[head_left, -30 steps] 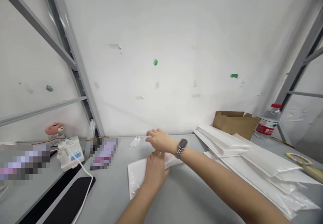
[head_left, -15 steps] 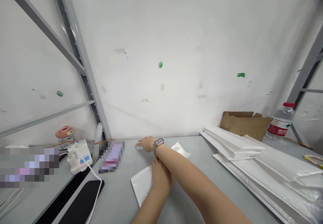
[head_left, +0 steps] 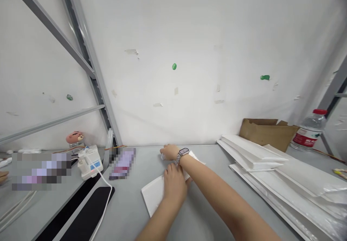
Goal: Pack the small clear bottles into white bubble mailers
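Observation:
A white envelope-like packet (head_left: pixel 154 194) lies slanted on the grey table, its far corner showing past my wrists. My left hand (head_left: pixel 175 181) rests palm down across the packet's middle, fingers spread and thumb out to the right. My right arm, with a watch (head_left: pixel 183 153) on its wrist, crosses beyond it. At the far end, my right hand (head_left: pixel 169 152) is closed, fingers bent around a small whitish, see-through scrap (head_left: pixel 162 156); most of that scrap is hidden.
White padded envelopes (head_left: pixel 271 176) are stacked at the right, before a cardboard box (head_left: pixel 267 132) and a water bottle (head_left: pixel 307 132). To the left are a blurred phone (head_left: pixel 123 164), a white power strip (head_left: pixel 90 161) with cable, and a black pad (head_left: pixel 88 212). Another person's hand (head_left: pixel 3 177) shows at the left edge.
My right hand has moved rightward, back toward my left hand, with its fingers more curled. My left hand stays on the packet. Another person's hand has appeared at the left edge.

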Demonstrator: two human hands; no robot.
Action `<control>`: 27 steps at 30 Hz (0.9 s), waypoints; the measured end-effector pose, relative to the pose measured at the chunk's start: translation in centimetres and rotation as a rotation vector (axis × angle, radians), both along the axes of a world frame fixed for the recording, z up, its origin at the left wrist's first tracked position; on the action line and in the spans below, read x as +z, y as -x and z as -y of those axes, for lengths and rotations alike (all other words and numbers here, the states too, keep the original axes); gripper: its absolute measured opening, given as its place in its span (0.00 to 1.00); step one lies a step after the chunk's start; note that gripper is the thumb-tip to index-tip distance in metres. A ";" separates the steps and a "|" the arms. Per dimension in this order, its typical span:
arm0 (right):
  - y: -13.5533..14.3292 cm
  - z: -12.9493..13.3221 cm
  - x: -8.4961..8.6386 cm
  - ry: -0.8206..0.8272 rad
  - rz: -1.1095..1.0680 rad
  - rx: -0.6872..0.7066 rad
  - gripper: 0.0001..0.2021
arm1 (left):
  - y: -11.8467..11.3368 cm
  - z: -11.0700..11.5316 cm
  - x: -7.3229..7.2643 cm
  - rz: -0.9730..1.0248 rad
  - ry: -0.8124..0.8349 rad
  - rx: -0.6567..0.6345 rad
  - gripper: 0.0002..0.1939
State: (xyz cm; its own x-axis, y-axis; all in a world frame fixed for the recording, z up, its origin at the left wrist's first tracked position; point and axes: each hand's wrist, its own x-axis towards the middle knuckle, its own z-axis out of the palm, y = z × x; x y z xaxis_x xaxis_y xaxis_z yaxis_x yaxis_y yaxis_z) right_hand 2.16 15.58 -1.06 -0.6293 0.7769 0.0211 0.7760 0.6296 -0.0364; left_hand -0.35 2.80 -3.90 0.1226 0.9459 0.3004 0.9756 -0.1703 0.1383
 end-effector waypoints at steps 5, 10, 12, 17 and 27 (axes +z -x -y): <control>-5.2 0.9 2.5 -0.003 -0.230 -0.114 0.14 | -0.3 0.0 -0.6 0.025 -0.040 -0.036 0.29; -13.3 4.5 4.6 0.155 -1.039 -0.282 0.15 | 0.3 -0.5 -0.2 0.084 -0.033 -0.108 0.31; -16.2 6.6 3.9 0.325 -1.374 -0.322 0.13 | 0.5 -0.6 0.0 0.119 0.001 -0.156 0.32; -19.9 10.2 1.4 0.509 -1.543 -0.513 0.16 | 0.8 -0.7 0.1 0.181 0.076 -0.298 0.35; -18.6 11.7 2.0 0.544 -0.930 -0.421 0.19 | 0.9 -0.3 -0.3 0.237 0.064 -0.344 0.36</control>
